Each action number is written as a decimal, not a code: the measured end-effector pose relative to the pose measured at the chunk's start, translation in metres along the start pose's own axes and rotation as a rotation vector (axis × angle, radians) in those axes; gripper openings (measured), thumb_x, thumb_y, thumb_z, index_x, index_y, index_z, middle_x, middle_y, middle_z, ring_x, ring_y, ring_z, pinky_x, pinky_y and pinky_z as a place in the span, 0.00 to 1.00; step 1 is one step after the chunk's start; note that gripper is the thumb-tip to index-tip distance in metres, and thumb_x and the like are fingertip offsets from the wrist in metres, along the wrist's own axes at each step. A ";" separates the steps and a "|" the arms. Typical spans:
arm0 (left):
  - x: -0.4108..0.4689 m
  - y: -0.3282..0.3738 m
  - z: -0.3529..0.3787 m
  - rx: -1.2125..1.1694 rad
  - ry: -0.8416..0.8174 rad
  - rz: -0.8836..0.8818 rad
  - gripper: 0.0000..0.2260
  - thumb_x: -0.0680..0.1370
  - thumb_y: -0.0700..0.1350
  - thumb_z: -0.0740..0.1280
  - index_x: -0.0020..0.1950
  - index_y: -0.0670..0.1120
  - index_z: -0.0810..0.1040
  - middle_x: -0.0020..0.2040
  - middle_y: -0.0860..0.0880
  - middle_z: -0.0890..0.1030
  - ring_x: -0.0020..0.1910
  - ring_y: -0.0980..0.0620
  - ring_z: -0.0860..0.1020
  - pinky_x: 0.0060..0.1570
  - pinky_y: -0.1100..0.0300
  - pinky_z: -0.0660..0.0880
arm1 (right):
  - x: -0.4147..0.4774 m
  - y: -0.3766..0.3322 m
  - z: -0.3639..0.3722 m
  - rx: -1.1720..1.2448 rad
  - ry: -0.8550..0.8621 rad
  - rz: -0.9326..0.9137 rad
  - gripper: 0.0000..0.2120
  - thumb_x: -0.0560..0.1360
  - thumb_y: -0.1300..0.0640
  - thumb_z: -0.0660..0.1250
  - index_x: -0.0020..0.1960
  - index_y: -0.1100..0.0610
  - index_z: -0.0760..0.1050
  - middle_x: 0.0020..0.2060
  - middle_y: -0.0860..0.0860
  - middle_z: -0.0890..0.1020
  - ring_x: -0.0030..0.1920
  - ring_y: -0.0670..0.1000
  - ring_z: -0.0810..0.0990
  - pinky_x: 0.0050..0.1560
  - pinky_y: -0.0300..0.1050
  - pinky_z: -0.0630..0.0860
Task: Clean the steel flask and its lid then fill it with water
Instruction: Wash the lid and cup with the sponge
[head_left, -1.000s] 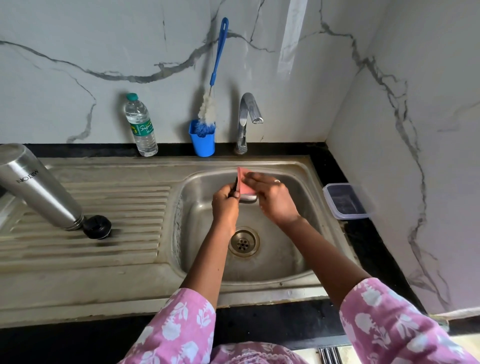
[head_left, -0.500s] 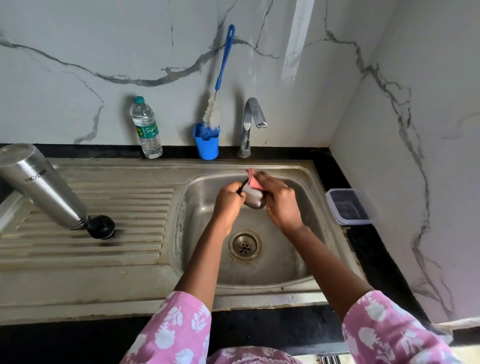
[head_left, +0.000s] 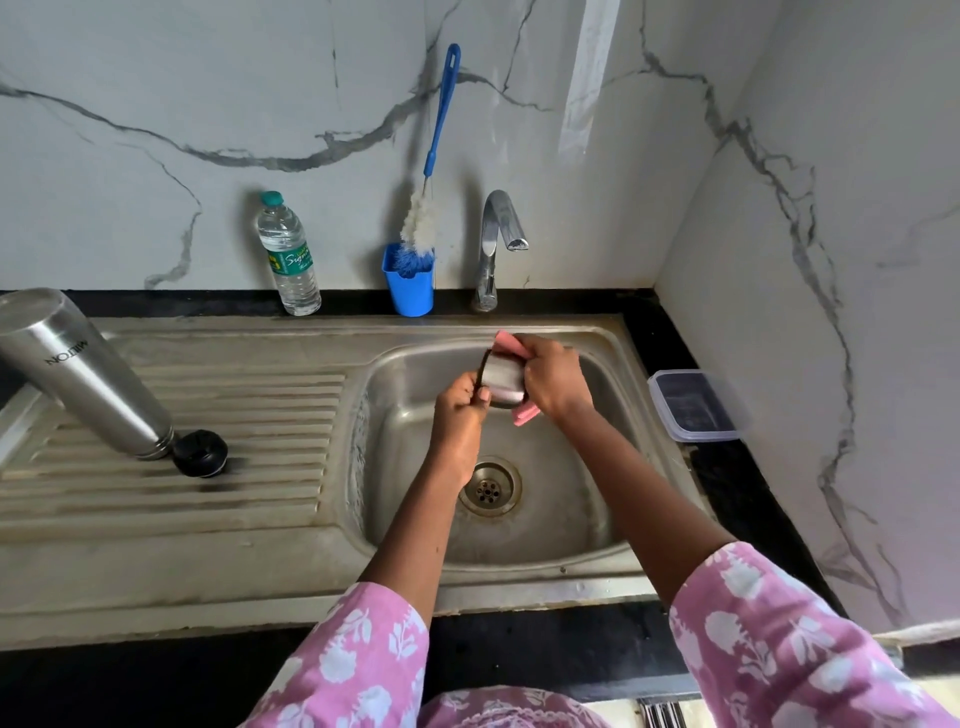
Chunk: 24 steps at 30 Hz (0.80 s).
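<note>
Over the sink basin (head_left: 566, 525) my left hand (head_left: 460, 410) grips the rim of the flask's steel lid cup (head_left: 503, 376). My right hand (head_left: 553, 382) holds a pink sponge (head_left: 525, 413) wrapped around the cup's far side. The steel flask (head_left: 78, 371) lies tilted, mouth down, on the ribbed drainboard (head_left: 249, 452) at the left. A black stopper (head_left: 200, 453) sits at its mouth.
A tap (head_left: 498, 234) stands behind the basin, with no water seen running. A blue cup (head_left: 409, 286) with a bottle brush (head_left: 434, 156) and a plastic water bottle (head_left: 290, 257) stand by the wall. A lidded plastic box (head_left: 693, 405) sits on the black counter at the right.
The lid cup has turned in my hands so its steel side now shows. The sponge has shifted from the cup's front to around its far side.
</note>
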<state>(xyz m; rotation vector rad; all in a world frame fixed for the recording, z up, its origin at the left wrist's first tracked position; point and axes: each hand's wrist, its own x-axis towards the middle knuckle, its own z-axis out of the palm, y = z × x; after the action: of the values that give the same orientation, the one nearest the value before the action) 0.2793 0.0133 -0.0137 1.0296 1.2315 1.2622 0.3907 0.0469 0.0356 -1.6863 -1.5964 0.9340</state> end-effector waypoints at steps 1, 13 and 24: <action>-0.001 0.003 -0.001 -0.069 -0.042 -0.043 0.16 0.78 0.27 0.53 0.46 0.42 0.77 0.39 0.49 0.79 0.39 0.60 0.77 0.43 0.70 0.71 | -0.001 0.001 0.001 -0.004 0.029 -0.015 0.26 0.73 0.71 0.49 0.61 0.55 0.77 0.48 0.60 0.81 0.33 0.60 0.82 0.30 0.50 0.81; 0.011 0.008 -0.002 0.058 -0.002 -0.019 0.13 0.79 0.31 0.56 0.53 0.37 0.80 0.49 0.41 0.83 0.53 0.45 0.80 0.58 0.55 0.73 | -0.008 0.043 0.013 -0.311 0.326 -0.815 0.18 0.72 0.65 0.57 0.55 0.62 0.81 0.54 0.58 0.82 0.56 0.59 0.80 0.57 0.49 0.76; 0.006 0.021 -0.002 -0.042 -0.126 -0.108 0.11 0.79 0.30 0.55 0.54 0.36 0.77 0.40 0.45 0.82 0.37 0.59 0.80 0.40 0.69 0.74 | -0.005 0.010 -0.003 -0.205 0.105 -0.407 0.25 0.66 0.69 0.53 0.56 0.60 0.80 0.48 0.60 0.83 0.47 0.59 0.83 0.54 0.44 0.76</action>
<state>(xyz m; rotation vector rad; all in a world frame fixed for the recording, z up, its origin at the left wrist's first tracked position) 0.2745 0.0212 0.0069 0.9846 1.1438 1.1185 0.3986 0.0416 0.0288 -1.4309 -1.9170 0.4843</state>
